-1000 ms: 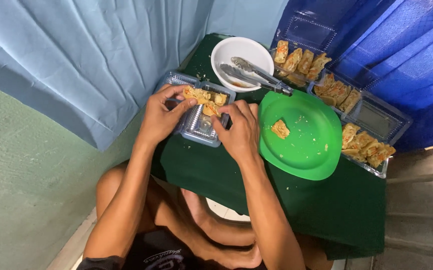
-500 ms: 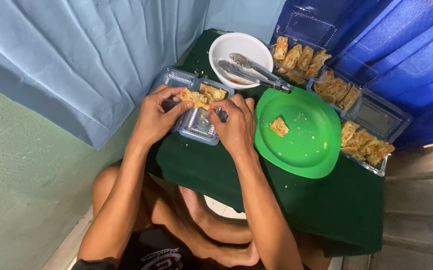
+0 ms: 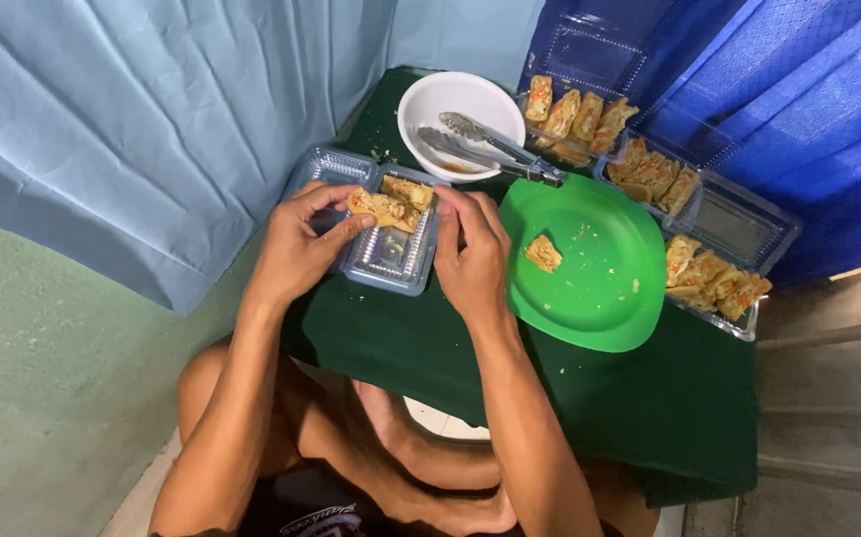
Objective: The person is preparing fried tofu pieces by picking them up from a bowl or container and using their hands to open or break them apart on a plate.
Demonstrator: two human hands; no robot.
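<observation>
**Both hands at a clear tray on a crowded green table**

At far left a pale blue curtain (image 3: 152, 129) hangs down to the table's left edge, leaving little room on that side. The left hand (image 3: 296, 254) comes in from below, its fingers pinched on a slice of filled omelette roll (image 3: 376, 207) held over the near-left end of the clear plastic tray (image 3: 390, 254). More slices lie at the tray's far end; its ribbed floor nearer the person is bare. The tray sits close to the left edge of the green tablecloth (image 3: 550, 398).

The right hand (image 3: 475, 259) curls against the tray's right wall, fingers bent on its rim; whether it grips or merely steadies it cannot be told. Just right of that hand lies a green plate (image 3: 599, 288) with one slice (image 3: 544, 253) on it, the plate's near rim well clear of the table's front edge.

Beyond, a white bowl (image 3: 450, 104) carries metal tongs (image 3: 490, 151) that reach onto the plate's rim. Farther right, open clear containers of slices (image 3: 709, 268) crowd the far-right corner against a blue cloth (image 3: 798, 109). Bare tablecloth lies along the front.
</observation>
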